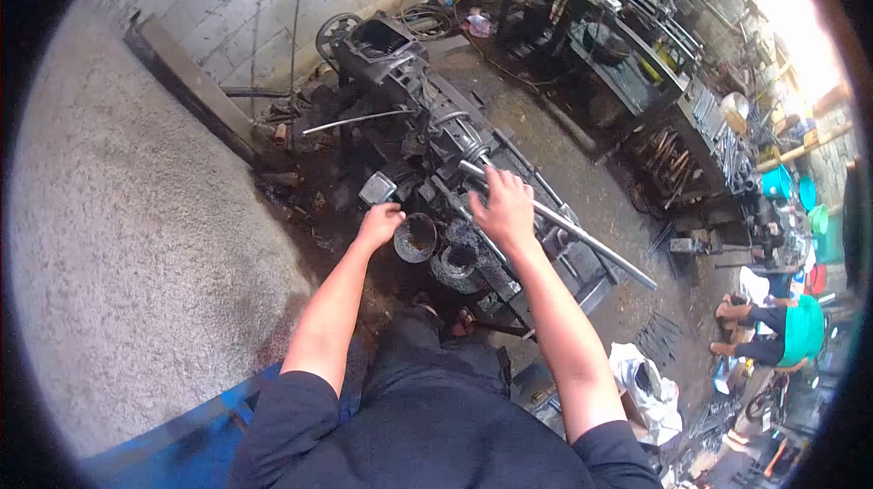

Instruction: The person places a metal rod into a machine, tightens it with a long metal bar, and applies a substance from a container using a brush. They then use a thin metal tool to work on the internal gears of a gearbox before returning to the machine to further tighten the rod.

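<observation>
My left hand (378, 227) is closed, fingers curled together, beside a square metal block (377, 188) on the near side of a greasy lathe-like machine (414, 80). Whatever those fingers hold, if anything, is hidden. My right hand (509, 209) lies palm down across a long metal bar (596, 251) above the machine bed, its thumb apart from the fingers. The bar slants down to the right past the hand. Below and between my hands are a round metal bowl (416, 238) and a grimy pot (458, 259).
A thin rod (357, 120) sticks out left of the machine. A dark workbench (627, 80) with metal parts stands behind. A white sack (647, 394) sits at right on the floor. Farther right, a person in a green top (802, 332) bends over.
</observation>
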### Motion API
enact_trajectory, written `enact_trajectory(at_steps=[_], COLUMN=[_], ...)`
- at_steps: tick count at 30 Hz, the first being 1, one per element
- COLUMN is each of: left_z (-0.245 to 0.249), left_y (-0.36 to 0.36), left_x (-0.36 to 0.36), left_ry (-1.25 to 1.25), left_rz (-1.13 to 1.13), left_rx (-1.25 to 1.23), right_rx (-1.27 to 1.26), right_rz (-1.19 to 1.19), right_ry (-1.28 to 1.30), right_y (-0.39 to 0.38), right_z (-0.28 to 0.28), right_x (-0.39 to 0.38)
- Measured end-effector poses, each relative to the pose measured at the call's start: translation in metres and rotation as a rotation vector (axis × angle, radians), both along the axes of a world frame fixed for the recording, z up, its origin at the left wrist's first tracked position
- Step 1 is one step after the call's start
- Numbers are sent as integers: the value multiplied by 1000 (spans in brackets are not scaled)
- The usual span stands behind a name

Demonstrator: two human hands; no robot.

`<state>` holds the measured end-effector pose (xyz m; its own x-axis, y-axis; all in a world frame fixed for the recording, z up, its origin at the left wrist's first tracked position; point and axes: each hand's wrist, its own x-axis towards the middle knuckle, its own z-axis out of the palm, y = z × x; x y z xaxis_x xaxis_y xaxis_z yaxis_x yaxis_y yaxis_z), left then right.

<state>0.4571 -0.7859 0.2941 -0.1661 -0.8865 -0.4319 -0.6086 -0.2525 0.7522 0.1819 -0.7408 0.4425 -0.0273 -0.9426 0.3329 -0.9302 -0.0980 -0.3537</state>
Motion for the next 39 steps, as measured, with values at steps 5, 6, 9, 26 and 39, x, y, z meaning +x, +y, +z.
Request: enact_trajectory(at_steps=[5,6,9,26,39], left_z=[55,65,101,153,85], left_y=[-34,-45,-70,-335,-629], left_x=[-3,0,8,153,120], left_ry=[432,469,533,443,33], left_rz=[470,508,556,-582,-550], left_rx=[-154,-208,-291,-1031,-983], right_rx=[60,107,222,94,255], right_rz=[138,258,371,-533,-742], right_ry=[1,79,-5,-2274,-2093], right_y=[-37,-47,-79,-287,-391], right_z=[17,17,2,47,-12], right_x=[47,57,96,296,277])
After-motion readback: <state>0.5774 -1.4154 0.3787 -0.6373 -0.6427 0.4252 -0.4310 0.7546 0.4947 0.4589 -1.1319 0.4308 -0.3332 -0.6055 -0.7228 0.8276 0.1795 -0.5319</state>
